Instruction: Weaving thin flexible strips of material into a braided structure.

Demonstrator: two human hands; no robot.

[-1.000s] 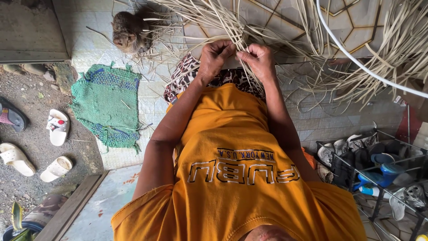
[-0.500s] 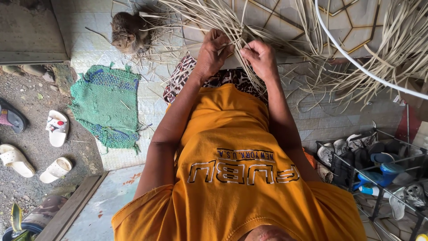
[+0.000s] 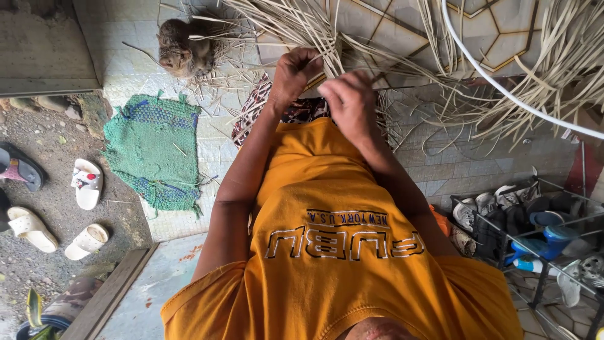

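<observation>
Pinching the pale, flat rattan strips (image 3: 327, 60) at twelve o'clock, left hand (image 3: 296, 72) closed on them, right hand (image 3: 346, 101) should probably pull evenly, its grip unclear.

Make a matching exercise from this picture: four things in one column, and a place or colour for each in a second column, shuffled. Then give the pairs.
Things:
1. woven mat
2. cat
3. shoe rack
4. left hand

Descriptions:
A. closed around pale cane strips
B. green, flat on the tiled floor
C. brown, lying by the strips at top left
D. dark metal frame at lower right, full of footwear

Pairs: 1-B, 2-C, 3-D, 4-A
</observation>
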